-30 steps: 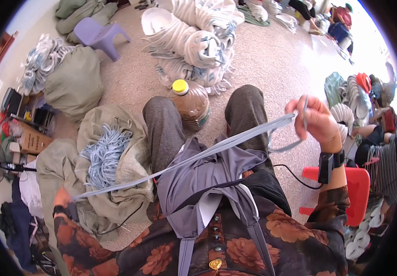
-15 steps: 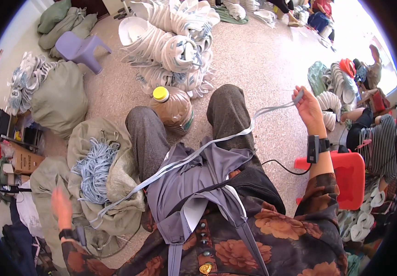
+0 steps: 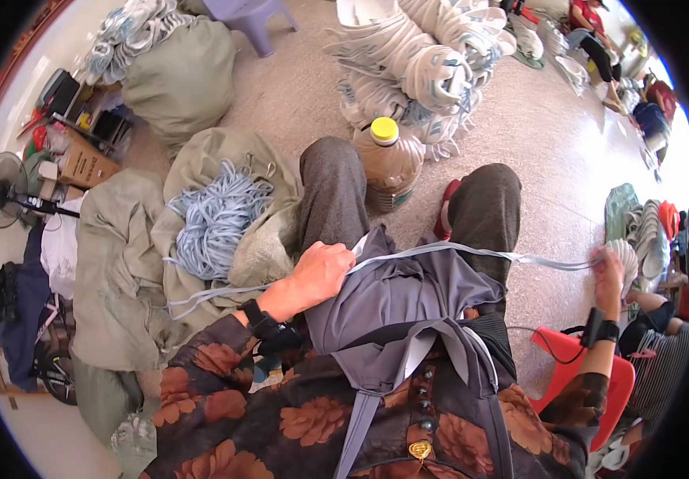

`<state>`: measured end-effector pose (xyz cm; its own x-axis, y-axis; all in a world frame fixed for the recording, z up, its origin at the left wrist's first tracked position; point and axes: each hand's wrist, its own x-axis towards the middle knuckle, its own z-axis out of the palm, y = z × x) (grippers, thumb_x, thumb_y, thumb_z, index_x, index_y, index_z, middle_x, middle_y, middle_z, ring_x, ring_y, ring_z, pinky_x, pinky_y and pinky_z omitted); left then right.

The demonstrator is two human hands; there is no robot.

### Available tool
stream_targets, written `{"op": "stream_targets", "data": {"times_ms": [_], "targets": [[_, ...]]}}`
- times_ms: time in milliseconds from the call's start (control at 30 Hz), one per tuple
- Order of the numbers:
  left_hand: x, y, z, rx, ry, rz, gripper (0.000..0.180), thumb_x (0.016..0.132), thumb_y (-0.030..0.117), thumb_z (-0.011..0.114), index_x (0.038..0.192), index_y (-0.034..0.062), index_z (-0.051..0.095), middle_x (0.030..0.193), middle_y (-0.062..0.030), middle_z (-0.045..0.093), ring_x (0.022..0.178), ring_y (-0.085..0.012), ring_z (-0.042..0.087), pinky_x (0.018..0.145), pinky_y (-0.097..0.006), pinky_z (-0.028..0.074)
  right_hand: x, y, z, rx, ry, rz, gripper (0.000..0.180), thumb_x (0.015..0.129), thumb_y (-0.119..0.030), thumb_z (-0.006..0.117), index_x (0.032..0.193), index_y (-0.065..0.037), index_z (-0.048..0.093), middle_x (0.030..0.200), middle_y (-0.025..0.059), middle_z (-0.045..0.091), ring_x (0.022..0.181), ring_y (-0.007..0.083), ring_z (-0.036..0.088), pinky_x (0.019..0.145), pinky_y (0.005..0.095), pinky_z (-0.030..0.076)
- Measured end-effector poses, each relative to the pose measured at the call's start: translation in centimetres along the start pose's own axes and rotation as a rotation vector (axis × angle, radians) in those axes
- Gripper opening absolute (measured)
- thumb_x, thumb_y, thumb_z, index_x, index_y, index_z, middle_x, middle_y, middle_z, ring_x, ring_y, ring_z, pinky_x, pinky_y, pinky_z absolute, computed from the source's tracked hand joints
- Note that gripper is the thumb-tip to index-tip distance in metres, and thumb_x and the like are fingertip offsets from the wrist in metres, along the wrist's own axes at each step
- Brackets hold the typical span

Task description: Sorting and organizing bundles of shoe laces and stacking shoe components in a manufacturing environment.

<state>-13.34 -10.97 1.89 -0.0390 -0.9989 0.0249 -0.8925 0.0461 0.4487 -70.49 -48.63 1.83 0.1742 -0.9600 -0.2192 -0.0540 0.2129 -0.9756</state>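
A few pale blue-grey shoelaces (image 3: 472,249) are stretched nearly level across my lap. My left hand (image 3: 324,275) is closed around them above my left thigh, and their tail ends trail off to the left, over the sack's edge. Far out to the right, the fingers of my right hand (image 3: 609,275) pinch the other end. Beside my left knee, a tangled heap of similar shoelaces (image 3: 221,219) lies in an open olive sack (image 3: 269,164). A grey apron (image 3: 392,299) covers my lap beneath the stretched laces.
Ahead stand bundled white shoe uppers (image 3: 408,68). A large yellow-capped bottle (image 3: 392,164) of brown liquid is between my knees. A red plastic stool (image 3: 616,391) stands at right, a fan (image 3: 9,191) at left. Full sacks (image 3: 185,80) lie far left; people sit at the far right.
My left hand has come in from the far left and now grips the laces over my lap. The right hand still holds their other end. The whole view has shifted.
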Motion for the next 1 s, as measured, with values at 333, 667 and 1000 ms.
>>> {"op": "stream_targets", "data": {"times_ms": [333,667,1000], "targets": [[-4.3,0.4,-0.3,-0.218,0.09,-0.289,0.019,0.09,0.017,0.06,0.103,0.004,0.057,0.094,-0.0151,0.06,0.086,-0.0361,0.061,0.072,-0.041,0.049,1.8,0.8,26.2,-0.668,-0.215,-0.411,0.032,0.09,-0.019,0.063,0.116,-0.002,0.06,0.114,0.0121,0.063,0.109,0.0252,0.058,0.094,0.0376,0.045],[-9.5,1.2,-3.5,-0.38,-0.204,-0.664,0.012,0.094,0.015,0.053,0.092,0.0033,0.057,0.078,-0.0216,0.059,0.078,-0.0432,0.058,0.068,-0.048,0.046,2.1,3.7,30.8,-1.057,-0.166,-0.91,0.014,0.086,-0.013,0.062,0.1,-0.01,0.065,0.117,0.0028,0.063,0.127,0.0267,0.047,0.111,0.046,0.023],[-19.2,3.7,2.2,-0.019,-0.126,-0.565,0.02,0.086,0.004,0.056,0.106,0.0031,0.058,0.101,-0.0154,0.059,0.099,-0.0367,0.056,0.081,-0.042,0.046,1.7,3.2,32.3,-1.204,-0.178,-0.929,0.014,0.087,-0.01,0.059,0.1,-0.007,0.063,0.117,0.0055,0.062,0.128,0.0286,0.046,0.113,0.0457,0.023]]}}
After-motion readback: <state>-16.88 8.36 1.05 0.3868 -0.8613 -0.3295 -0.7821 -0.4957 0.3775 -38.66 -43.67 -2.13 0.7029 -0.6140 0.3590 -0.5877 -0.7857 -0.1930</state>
